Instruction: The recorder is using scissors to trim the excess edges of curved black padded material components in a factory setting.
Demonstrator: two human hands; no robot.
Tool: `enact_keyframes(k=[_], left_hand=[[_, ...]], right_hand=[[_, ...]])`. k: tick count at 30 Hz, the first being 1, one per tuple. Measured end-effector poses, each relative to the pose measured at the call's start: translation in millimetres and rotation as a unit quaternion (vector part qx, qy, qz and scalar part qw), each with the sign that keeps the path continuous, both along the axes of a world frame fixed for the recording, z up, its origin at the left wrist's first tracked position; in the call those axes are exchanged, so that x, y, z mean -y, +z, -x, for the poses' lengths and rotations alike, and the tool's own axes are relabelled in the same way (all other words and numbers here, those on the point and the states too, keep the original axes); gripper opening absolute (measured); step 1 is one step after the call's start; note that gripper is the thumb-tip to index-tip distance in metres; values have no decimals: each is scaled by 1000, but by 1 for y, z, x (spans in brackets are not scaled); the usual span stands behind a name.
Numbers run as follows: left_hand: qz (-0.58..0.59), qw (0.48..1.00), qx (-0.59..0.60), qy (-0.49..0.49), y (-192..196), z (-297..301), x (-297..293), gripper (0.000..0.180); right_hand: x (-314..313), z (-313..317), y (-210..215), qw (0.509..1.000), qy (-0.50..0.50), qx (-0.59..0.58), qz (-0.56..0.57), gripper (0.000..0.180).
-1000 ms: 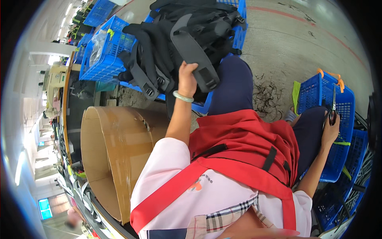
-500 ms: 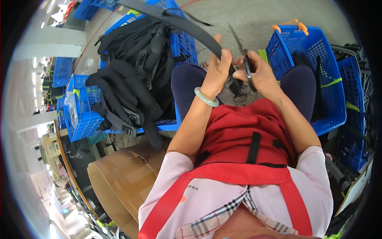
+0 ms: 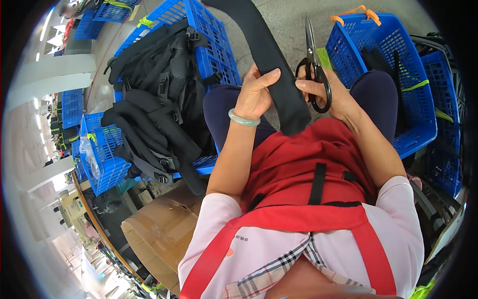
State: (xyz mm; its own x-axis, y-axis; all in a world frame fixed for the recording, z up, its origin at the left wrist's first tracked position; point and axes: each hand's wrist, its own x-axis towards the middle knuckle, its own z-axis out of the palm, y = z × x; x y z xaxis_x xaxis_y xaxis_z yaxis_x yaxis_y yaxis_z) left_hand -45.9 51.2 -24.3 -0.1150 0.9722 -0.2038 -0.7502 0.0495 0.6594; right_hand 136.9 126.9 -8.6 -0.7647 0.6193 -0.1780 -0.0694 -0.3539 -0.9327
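Observation:
A wide black padded strap (image 3: 271,55) stretches from the top of the view down to my lap, its rounded end over the red apron (image 3: 308,159). My left hand (image 3: 255,94) grips its left edge, thumb on top. My right hand (image 3: 336,94) has black-handled scissors (image 3: 310,52) in it, the blades pointing up and away from me. The right fingertips touch the strap's right edge, and whether they pinch it cannot be made out. The scissors' blades stand apart from the strap.
At left, a blue crate (image 3: 219,45) overflows with black padded straps (image 3: 149,114). On my right stands another blue crate (image 3: 413,124) with dark pieces inside and an orange tie. A cardboard box (image 3: 164,234) sits at lower left. Further blue crates (image 3: 102,159) are around.
The strap has turned to show its broad face, and its end now hangs lower, over my lap. My left hand has moved left and down; the scissors have swung upright.

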Motion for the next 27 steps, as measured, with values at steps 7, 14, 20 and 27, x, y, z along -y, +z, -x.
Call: enact_keyframes(k=[7,14,20,27], left_hand=[[-3,999,-45,25,-1,-5,-3,29],[11,996,-17,88,-18,-15,-5,27],[9,984,-2,177,23,38,-22,19],[-20,985,-17,170,20,40,-14,15]], right_hand=[[-7,1,-4,998,-5,27,51,29],[-6,-1,-13,984,-22,105,-144,30],[-6,-19,-14,977,63,141,-146,30],[-3,-9,-12,971,27,164,-170,32]])
